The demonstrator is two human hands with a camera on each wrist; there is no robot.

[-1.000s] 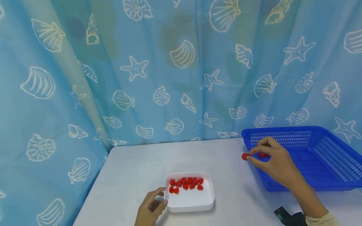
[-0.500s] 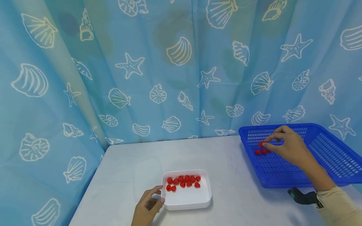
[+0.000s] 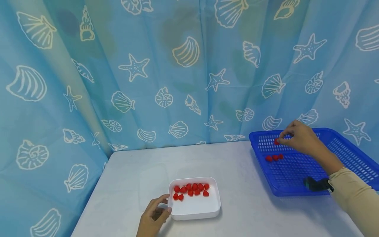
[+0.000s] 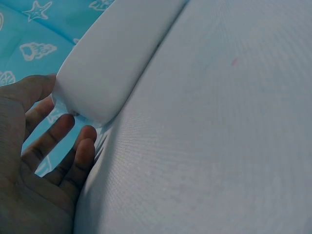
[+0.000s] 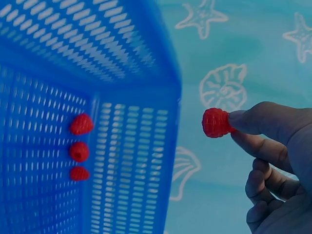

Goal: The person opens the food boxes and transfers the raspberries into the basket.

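My right hand (image 3: 300, 138) pinches a red raspberry (image 5: 216, 123) between thumb and index finger, above the back left part of the blue plastic basket (image 3: 273, 187). Inside the basket, 3 more raspberries (image 5: 79, 151) lie in a row on the mesh floor. My left hand (image 3: 152, 214) touches the left side of a white rectangular box (image 3: 198, 210) with thumb and index fingertips. In the left wrist view its other fingers (image 4: 58, 131) are loosely bent beside the box's corner. Several raspberries (image 3: 190, 187) sit in the box, mostly along its far side.
A flat, clear lid-like sheet (image 3: 152, 184) lies on the white table (image 3: 225, 164) left of the box. A blue curtain with white shells (image 3: 165, 82) hangs behind the table. The basket's raised rim (image 3: 281, 192) stands at the right.
My right hand has carried the raspberry from the basket's left edge over and toward its back, rising a little. The row of 3 is now uncovered. My left hand stays at the box.
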